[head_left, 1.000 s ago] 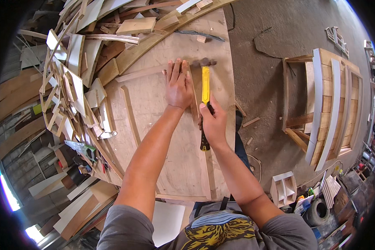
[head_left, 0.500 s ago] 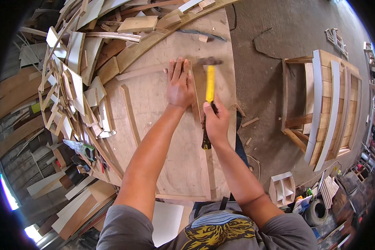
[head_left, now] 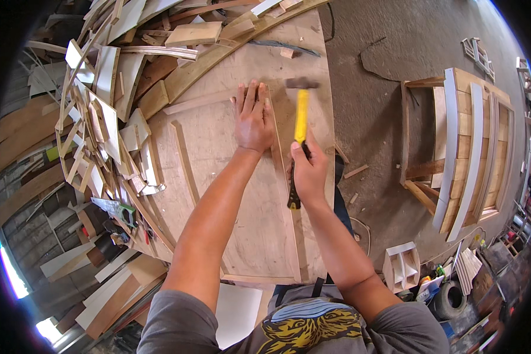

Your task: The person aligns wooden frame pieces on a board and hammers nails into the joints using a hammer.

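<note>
A hammer (head_left: 301, 115) with a yellow and black handle is gripped in my right hand (head_left: 310, 171), its dark head raised at the far end beside the frame corner. My left hand (head_left: 255, 124) lies with fingers stretched out over the far corner of a thin wooden frame, pressing on it. The frame's right strip (head_left: 285, 203) runs toward me, and its far strip (head_left: 200, 102) goes off to the left. Under the frame is a broad plywood sheet (head_left: 242, 230). A loose slat (head_left: 184, 162) lies inside the frame. Any nail at the corner is hidden or too small to see.
Offcuts (head_left: 109, 124) are heaped along the left and far side. A green-handled handsaw (head_left: 115, 210) lies at the left edge. On the concrete floor to the right stands a wooden slatted piece (head_left: 463, 153), with a white divided box (head_left: 402, 266) nearer me.
The hammer and my right hand have shifted slightly to the right, and the hammer head shows more sharply. My left hand stays on the frame corner.
</note>
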Tool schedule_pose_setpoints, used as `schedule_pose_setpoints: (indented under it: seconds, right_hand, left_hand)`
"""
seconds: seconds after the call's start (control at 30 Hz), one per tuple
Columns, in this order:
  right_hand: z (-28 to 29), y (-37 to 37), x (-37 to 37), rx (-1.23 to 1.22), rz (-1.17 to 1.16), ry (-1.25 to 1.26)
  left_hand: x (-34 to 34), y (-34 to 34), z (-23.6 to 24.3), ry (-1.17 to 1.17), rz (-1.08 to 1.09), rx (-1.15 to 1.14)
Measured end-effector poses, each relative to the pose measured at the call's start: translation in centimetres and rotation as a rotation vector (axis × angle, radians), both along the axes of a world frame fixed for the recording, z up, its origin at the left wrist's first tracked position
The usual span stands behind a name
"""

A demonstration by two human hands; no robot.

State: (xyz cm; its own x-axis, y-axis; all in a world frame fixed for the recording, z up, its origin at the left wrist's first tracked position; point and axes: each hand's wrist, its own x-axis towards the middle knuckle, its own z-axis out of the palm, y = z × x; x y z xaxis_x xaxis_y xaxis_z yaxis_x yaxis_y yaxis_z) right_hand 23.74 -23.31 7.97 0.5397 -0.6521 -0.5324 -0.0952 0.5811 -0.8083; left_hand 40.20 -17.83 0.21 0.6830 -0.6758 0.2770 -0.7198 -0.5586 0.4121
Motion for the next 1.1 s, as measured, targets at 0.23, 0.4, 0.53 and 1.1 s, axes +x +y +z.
schedule_pose_setpoints:
  seconds: [0.23,0.4,0.53,1.1]
  right_hand:
    - [0.3,0.4,0.1,-0.041,0.06,0.059]
    - [-0.6,0.2,0.4,-0.145,0.137,0.065]
    - [-0.5,-0.2,-0.5,-0.044,-0.067,0.035]
    - [-0.4,0.0,-0.4,-0.065,0.12,0.145]
  left_hand:
    - [0.1,0.2,-0.1,-0.007,-0.004,0.007]
    - [0.0,0.0,0.2,-0.006,-0.018,0.007]
    - [-0.3,-0.2,0.5,-0.019,-0.021,-0.004]
    - [0.0,0.0,0.6,-0.026,0.006,0.017]
